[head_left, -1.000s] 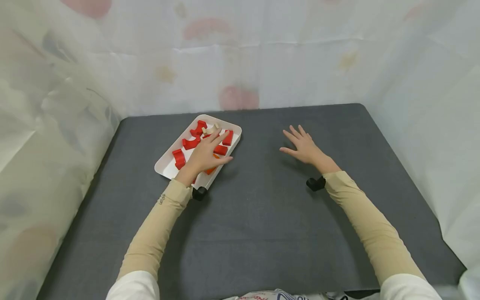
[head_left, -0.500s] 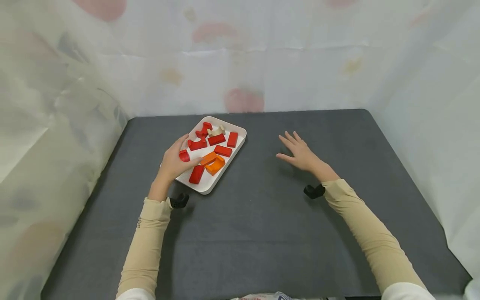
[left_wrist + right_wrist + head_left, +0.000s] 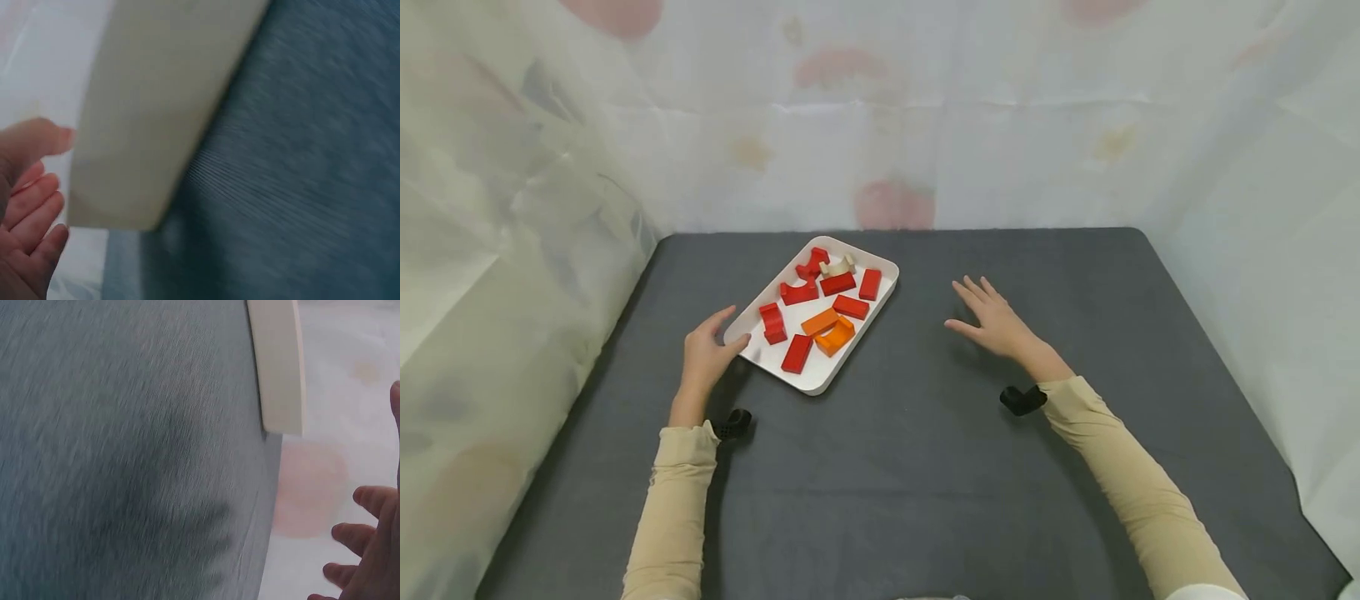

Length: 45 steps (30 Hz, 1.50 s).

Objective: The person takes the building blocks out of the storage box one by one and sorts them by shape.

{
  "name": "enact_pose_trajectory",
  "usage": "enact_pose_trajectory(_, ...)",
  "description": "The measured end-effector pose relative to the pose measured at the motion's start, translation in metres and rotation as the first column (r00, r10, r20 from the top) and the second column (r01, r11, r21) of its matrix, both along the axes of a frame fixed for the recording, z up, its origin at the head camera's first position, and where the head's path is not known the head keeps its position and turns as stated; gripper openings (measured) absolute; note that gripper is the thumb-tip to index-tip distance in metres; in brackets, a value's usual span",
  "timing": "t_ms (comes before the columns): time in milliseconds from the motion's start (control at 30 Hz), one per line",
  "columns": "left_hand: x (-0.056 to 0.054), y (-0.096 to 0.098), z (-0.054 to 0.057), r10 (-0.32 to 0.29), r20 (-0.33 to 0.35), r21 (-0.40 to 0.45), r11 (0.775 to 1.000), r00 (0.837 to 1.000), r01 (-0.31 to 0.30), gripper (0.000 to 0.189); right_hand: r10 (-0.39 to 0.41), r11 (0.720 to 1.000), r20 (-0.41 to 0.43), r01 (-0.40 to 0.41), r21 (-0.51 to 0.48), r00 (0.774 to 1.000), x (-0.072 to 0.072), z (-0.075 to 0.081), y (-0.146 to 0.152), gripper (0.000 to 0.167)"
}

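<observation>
A white rectangular tray [image 3: 811, 382] lies at an angle on the grey table and carries several toy blocks. Among them are red arched blocks [image 3: 772, 323], plain red blocks [image 3: 797, 354], an orange block [image 3: 819, 322] beside an orange arched block [image 3: 836, 336], and a beige arched block [image 3: 838, 267]. My left hand [image 3: 702, 357] is at the tray's left corner, thumb and fingers spread apart. In the left wrist view its thumb tip comes close to the tray's side wall [image 3: 137, 119]. My right hand [image 3: 996, 323] hovers over the table right of the tray, fingers spread, holding nothing.
The grey table [image 3: 910, 467] has a light patterned curtain [image 3: 1015, 158] behind it and more sheeting at both sides. Black wrist cameras [image 3: 733, 424] hang beneath the sleeves. The tray's end wall [image 3: 281, 369] shows in the right wrist view.
My left hand has moved left and toward me, from above the blocks to the tray's corner, uncovering them. My right hand has shifted slightly toward me. The head view has shifted a little.
</observation>
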<state>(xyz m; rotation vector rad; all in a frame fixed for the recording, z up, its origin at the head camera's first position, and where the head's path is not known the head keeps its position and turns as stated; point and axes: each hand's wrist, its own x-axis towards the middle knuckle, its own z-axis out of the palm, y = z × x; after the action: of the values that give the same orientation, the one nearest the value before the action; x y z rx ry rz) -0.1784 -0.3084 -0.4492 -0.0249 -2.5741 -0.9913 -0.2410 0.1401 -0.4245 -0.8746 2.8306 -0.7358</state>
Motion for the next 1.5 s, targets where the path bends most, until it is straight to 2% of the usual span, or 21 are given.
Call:
enact_pose_trajectory(133,0.000,-0.003,-0.011,0.005,0.009,0.028,1.000,1.000,-0.006,0.044,-0.005,1.000,-0.004,0.005,-0.020,1.000,0.004,-0.002,-0.009,0.074)
enact_pose_trajectory(267,-0.004,-0.004,-0.013,-0.008,-0.014,0.044,0.999,1.000,0.009,0.042,0.003,0.999,-0.020,-0.004,-0.053,1.000,0.006,-0.003,-0.020,0.073)
enact_pose_trajectory(333,-0.006,-0.005,-0.013,0.003,-0.008,0.044,0.999,1.000,-0.002,0.040,0.008,0.997,-0.023,-0.009,-0.071,1.000,0.006,-0.004,-0.027,0.074)
enact_pose_trajectory(467,-0.006,-0.007,-0.013,0.084,0.029,0.072,0.994,0.996,-0.086,0.030,-0.002,0.997,-0.016,0.001,-0.080,1.000,0.006,-0.007,-0.041,0.079)
enact_pose_trajectory(567,-0.005,-0.005,-0.011,0.157,0.039,0.094,0.983,0.987,-0.160,0.024,-0.033,0.992,-0.008,0.032,-0.126,0.999,0.006,-0.009,-0.049,0.082)
enact_pose_trajectory(767,-0.009,0.000,-0.011,0.193,0.025,0.100,0.976,0.981,-0.195,0.022,-0.131,0.956,-0.040,0.116,-0.271,0.991,0.005,-0.004,-0.063,0.086)
enact_pose_trajectory(933,-0.008,0.000,-0.012,0.207,0.030,0.096,0.973,0.978,-0.209,0.021,-0.150,0.924,-0.134,0.091,-0.371,0.980,0.005,-0.001,-0.083,0.078)
enact_pose_trajectory(1067,-0.007,-0.001,-0.012,0.208,0.009,0.100,0.973,0.978,-0.208,0.020,-0.109,0.906,-0.205,0.012,-0.423,0.973,0.001,0.000,-0.103,0.068)
enact_pose_trajectory(1200,-0.005,0.000,-0.011,0.203,-0.006,0.101,0.974,0.979,-0.201,0.020,-0.036,0.903,-0.267,-0.083,-0.421,0.963,-0.006,0.000,-0.119,0.063)
enact_pose_trajectory(1333,-0.004,0.002,-0.012,0.196,-0.015,0.095,0.976,0.980,-0.194,0.020,0.050,0.924,-0.288,-0.153,-0.349,0.956,-0.012,-0.002,-0.129,0.059)
enact_pose_trajectory(1500,-0.002,0.004,-0.015,0.204,-0.020,0.122,0.972,0.979,-0.200,0.019,0.174,0.950,-0.227,-0.224,-0.218,0.958,-0.019,-0.006,-0.139,0.052)
